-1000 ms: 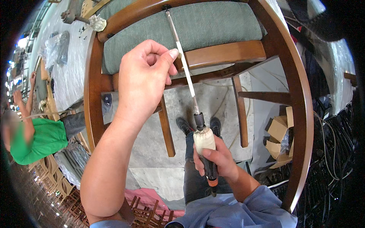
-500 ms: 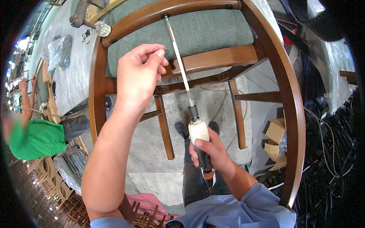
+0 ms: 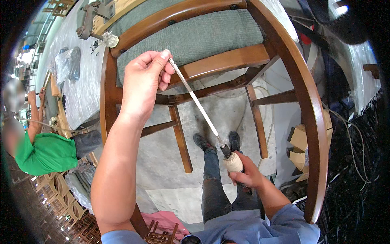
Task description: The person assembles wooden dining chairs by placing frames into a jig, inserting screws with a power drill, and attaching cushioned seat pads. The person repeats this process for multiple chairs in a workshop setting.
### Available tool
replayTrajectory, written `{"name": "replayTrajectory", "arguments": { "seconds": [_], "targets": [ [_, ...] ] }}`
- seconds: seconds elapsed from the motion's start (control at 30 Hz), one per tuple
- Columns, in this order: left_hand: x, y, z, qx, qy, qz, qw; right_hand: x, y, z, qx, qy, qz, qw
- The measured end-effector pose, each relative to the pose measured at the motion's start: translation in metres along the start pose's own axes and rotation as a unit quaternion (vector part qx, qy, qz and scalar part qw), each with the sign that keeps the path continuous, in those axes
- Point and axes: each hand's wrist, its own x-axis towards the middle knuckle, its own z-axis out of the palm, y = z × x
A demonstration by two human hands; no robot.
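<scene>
A power screwdriver (image 3: 234,163) with a pale wrapped body is gripped in my right hand (image 3: 250,174), low at the right of centre. Its long thin bit (image 3: 198,101) slants up and left to the fingertips of my left hand (image 3: 145,79). Those fingers are pinched together at the bit's tip; whatever they hold is too small to make out. Behind them lies a wooden chair (image 3: 227,64) with a grey-green fabric pad (image 3: 199,36). Dark holes (image 3: 172,22) show along its curved upper rail, and the bit is apart from them.
A metal clamp (image 3: 86,24) with a wrapped end touches the chair at upper left, beside a plastic-covered table (image 3: 81,97). A co-worker in a green shirt (image 3: 53,152) stands at left. Opened cardboard boxes (image 3: 300,138) and a loose hose (image 3: 351,142) lie at right.
The bit's tip has left the hole in the upper rail and come down to my left fingers. My right hand has drawn the screwdriver down and to the right.
</scene>
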Motion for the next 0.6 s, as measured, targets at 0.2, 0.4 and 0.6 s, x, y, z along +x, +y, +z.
{"name": "replayTrajectory", "arguments": {
  "seconds": [0.2,0.4,0.6],
  "targets": [
    [-0.002,0.002,-0.001,0.116,-0.061,-0.039,0.991,-0.016,0.003,-0.028,-0.044,0.022,0.031,0.998],
    [-0.004,0.003,0.002,0.178,-0.145,-0.090,0.969,-0.033,0.007,-0.052,-0.142,0.038,0.003,0.989],
    [-0.003,0.005,-0.002,0.157,-0.117,-0.091,0.976,-0.019,0.017,-0.049,-0.091,0.018,-0.011,0.996]
  ]
}}
